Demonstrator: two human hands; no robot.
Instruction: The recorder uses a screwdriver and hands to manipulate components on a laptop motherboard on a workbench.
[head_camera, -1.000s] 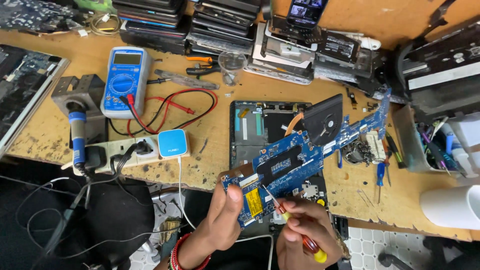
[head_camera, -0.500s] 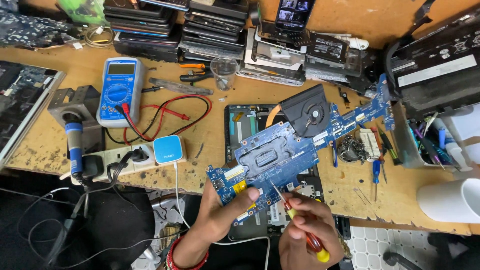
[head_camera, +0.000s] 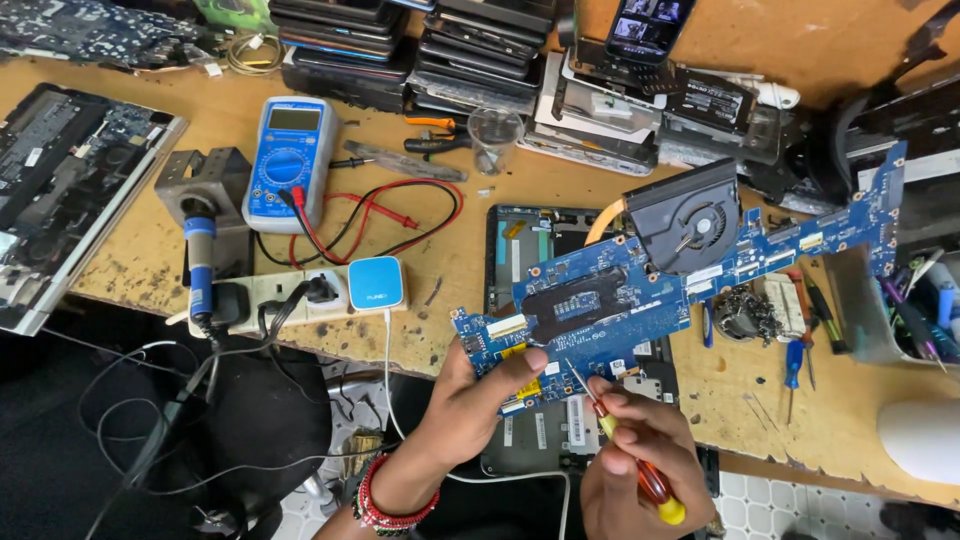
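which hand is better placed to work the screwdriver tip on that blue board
Right. The right hand already grips the screwdriver, its tip touching the blue circuit board. The left hand is busy pinching the board's near corner, holding it up.

We look down on a worn wooden table (head_camera: 150, 265), its top stained and chipped along the near edge. Below it lies a white tiled floor (head_camera: 780, 495) at the lower right, with dark shadow under the left side.
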